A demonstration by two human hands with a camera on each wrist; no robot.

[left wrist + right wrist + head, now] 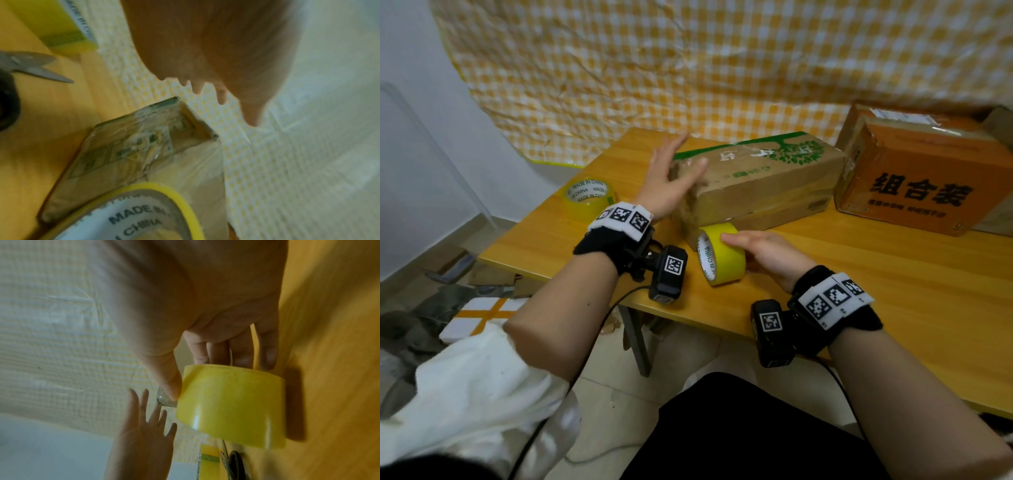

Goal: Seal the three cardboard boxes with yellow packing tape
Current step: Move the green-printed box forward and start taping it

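A long cardboard box point(763, 174) with a green tree print lies mid-table, seemingly on a flatter box point(784, 217). An orange box point(917, 178) stands at the right. My left hand point(674, 174) is open with fingers spread at the long box's left end point(123, 154); whether it touches is unclear. In front of that box a yellow tape roll point(722, 255) stands on its edge. My right hand point(753, 245) grips the roll point(232, 405), thumb point(170, 382) on one side and fingers point(267, 353) on the other.
A second, paler tape roll point(589, 198) lies flat at the left of the wooden table point(876, 291). Scissors point(37, 68) lie near it, hidden in the head view. A yellow checked cloth point(688, 68) hangs behind. Boxes and clutter cover the floor at left.
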